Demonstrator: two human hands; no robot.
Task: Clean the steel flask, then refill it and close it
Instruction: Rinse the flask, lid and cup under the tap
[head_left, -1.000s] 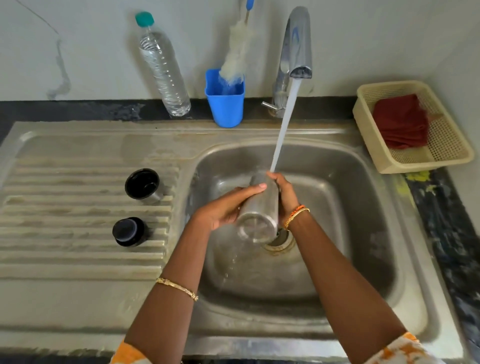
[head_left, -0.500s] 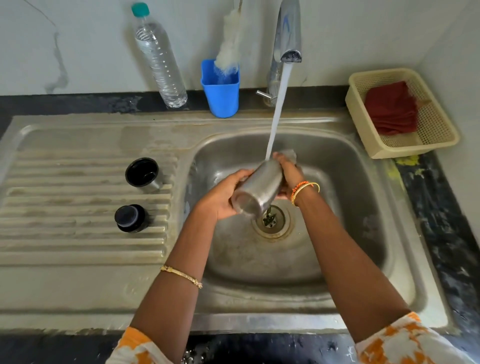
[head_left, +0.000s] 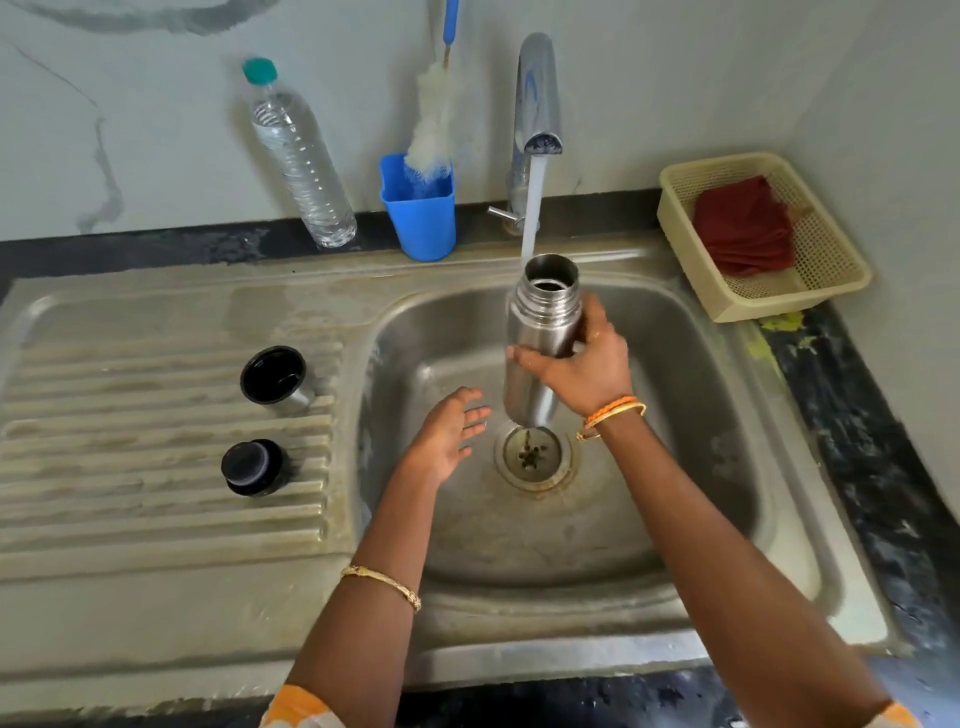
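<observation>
The right hand (head_left: 582, 371) grips the steel flask (head_left: 540, 332) around its middle, fingers wrapped over the front of the body. The flask is upright, mouth open, held above the sink basin (head_left: 675, 467) over the drain (head_left: 535, 457). The water stream (head_left: 531, 208) from the tap (head_left: 537, 93) falls at the rim of the flask mouth. The left hand (head_left: 449, 431) is released, fingers spread, just beside the flask base without touching it. On the ribbed drainboard (head_left: 130, 493), left of the basin, stand the cup lid (head_left: 275, 379), open side up, and the black stopper (head_left: 252, 467), near each other but apart. Behind the sink stand a plastic water bottle (head_left: 301, 161) and a blue cup (head_left: 421, 208) holding a bottle brush (head_left: 431, 135). On the tabletop (head_left: 857, 415) at right, a cream basket (head_left: 831, 291) contains a red cloth (head_left: 743, 228).
</observation>
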